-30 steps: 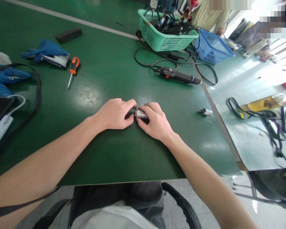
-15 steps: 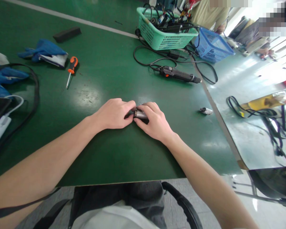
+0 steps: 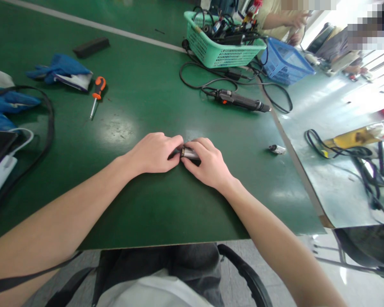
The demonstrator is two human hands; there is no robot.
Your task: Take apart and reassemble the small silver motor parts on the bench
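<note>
Both hands meet at the middle of the green table [image 3: 141, 204]. My right hand [image 3: 209, 164] is closed around a small silver metal cylinder [image 3: 189, 153], which lies roughly level just above the mat. My left hand [image 3: 153, 152] is closed too, its fingertips pinching the cylinder's dark left end; what they grip there is too small to name. Most of the cylinder is hidden under my fingers.
An orange-handled screwdriver [image 3: 97, 94] and blue gloves [image 3: 62, 70] lie at the left. A black electric screwdriver [image 3: 240, 101] with its cable, a green basket [image 3: 222, 44] and a blue basket [image 3: 284, 64] are farther back. A small silver part [image 3: 277, 149] rests at the right. Another person stands behind the baskets.
My hands have stayed in place on the cylinder, with only slight finger shifts. The person at the back has raised a hand.
</note>
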